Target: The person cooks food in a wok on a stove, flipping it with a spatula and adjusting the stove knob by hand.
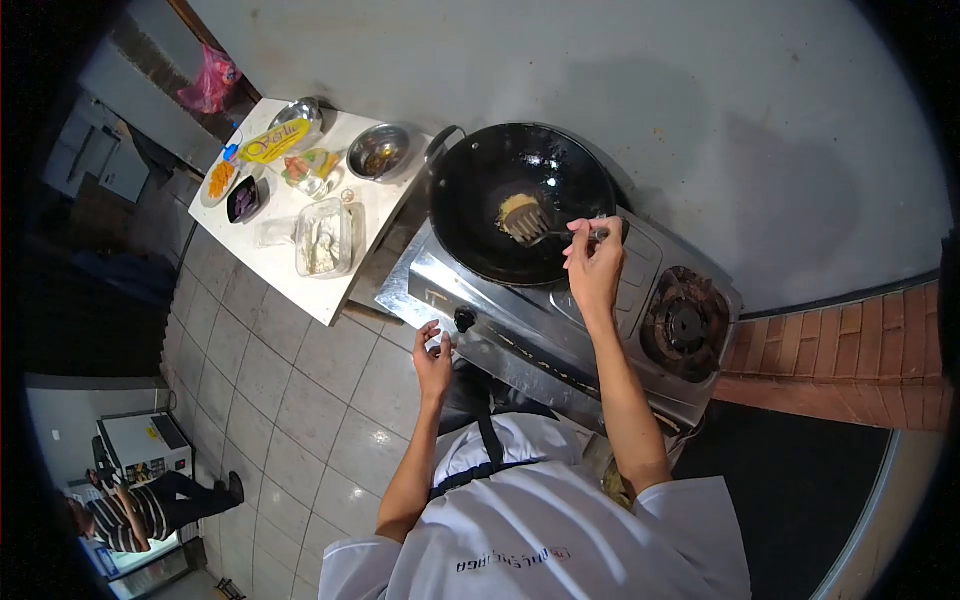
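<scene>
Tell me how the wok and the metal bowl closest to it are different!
The wok is black, but the bowl is silvery. The wok is much bigger than the bowl. The wok sits on the stove, with a spatula in it held by the right hand; the bowl stands on the white table, untouched. Both are round, open on top and have something inside.

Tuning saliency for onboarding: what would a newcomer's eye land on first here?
The big black wok at centre, on the steel stove, with a slotted spatula in the right grip at golden-brown food inside it. Then the white table left of the stove, crowded with bowls and a bright yellow packet; a pink bag hangs beyond, upper left.
</scene>
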Available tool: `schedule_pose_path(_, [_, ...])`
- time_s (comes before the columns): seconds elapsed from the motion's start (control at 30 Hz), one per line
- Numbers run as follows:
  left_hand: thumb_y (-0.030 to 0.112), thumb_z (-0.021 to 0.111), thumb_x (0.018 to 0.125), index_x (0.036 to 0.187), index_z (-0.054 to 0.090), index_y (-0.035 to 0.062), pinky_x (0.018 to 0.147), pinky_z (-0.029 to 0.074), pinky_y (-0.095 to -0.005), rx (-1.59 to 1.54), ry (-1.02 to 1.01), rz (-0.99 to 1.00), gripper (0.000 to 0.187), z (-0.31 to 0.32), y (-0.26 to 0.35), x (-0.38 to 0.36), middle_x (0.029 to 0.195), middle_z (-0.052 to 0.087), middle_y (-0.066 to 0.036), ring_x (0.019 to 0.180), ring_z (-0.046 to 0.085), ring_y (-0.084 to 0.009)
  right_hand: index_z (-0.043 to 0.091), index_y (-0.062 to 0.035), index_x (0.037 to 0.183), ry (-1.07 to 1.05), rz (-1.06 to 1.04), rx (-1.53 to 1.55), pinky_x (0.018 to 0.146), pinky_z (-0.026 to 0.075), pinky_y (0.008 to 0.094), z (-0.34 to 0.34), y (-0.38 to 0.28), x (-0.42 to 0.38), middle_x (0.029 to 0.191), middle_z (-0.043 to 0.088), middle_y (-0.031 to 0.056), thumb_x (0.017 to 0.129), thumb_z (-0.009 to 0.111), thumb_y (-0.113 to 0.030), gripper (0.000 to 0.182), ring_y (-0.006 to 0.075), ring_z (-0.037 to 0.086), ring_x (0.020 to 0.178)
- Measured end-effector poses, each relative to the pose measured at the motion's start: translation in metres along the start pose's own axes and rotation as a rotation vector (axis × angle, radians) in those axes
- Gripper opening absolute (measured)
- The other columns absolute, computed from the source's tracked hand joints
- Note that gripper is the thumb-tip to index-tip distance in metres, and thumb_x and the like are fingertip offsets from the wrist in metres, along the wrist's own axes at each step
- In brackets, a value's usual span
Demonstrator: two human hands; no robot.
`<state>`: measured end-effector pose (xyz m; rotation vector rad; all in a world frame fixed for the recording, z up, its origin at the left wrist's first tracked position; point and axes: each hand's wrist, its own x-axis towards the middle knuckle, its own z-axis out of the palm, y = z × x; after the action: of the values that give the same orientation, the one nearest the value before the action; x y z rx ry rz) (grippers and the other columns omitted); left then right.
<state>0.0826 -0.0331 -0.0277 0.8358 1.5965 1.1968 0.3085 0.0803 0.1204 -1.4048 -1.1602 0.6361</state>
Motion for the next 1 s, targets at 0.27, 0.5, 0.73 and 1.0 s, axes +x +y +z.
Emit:
schedule_pose_path(0.27, [0.01,0.057,0.089,0.12,0.047,0.0067,0.064,0.052,-0.0274,0.0,-0.097,-0.017,0.033,-0.011,0.003,0.017,0.108,0.051,-0.011,0.081,0.061,-0.0191,0.047,0.0003,0.093,0.111,-0.052,-0.086,0.054,0.046,0.0306,0.019,0.012,-0.012,0.069,0.06,0.0104,0.091,0.051,-0.009,0.01,0.0177,0.061,0.056])
schedule_pose_path(0.5, [0.006,0.058,0.087,0.117,0.049,0.0031,0.058,0.048,-0.0226,-0.014,-0.225,-0.026,0.03,-0.009,0.003,0.033,0.102,0.051,-0.009,0.071,0.06,-0.0136,0.046,0.0003,0.094,0.113,-0.02,0.013,0.049,0.046,0.025,0.016,-0.007,-0.02,0.082,0.063,0.01,0.092,0.049,-0.008,0.009,0.0132,0.06,0.056])
schedule_pose_path(0.73, [0.005,0.061,0.085,0.108,0.047,0.0,0.06,0.05,-0.0239,0.161,-0.324,0.005,0.028,-0.007,0.002,0.05,0.094,0.057,-0.011,0.073,0.062,-0.0158,0.043,0.0026,0.09,0.177,-0.06,0.023,0.048,0.044,0.0211,0.007,-0.018,-0.023,0.09,0.063,0.0151,0.094,0.044,-0.005,0.009,0.0081,0.053,0.053])
schedule_pose_path(1.0, [0.004,0.062,0.084,0.096,0.047,0.0002,0.054,0.047,-0.0233,0.156,-0.388,0.096,0.02,-0.005,0.002,0.065,0.081,0.059,-0.01,0.063,0.059,-0.0122,0.046,0.0014,0.092,0.185,0.009,-0.007,0.047,0.045,0.0234,0.023,-0.009,-0.028,0.075,0.06,0.009,0.093,0.047,-0.007,0.008,0.0107,0.057,0.054])
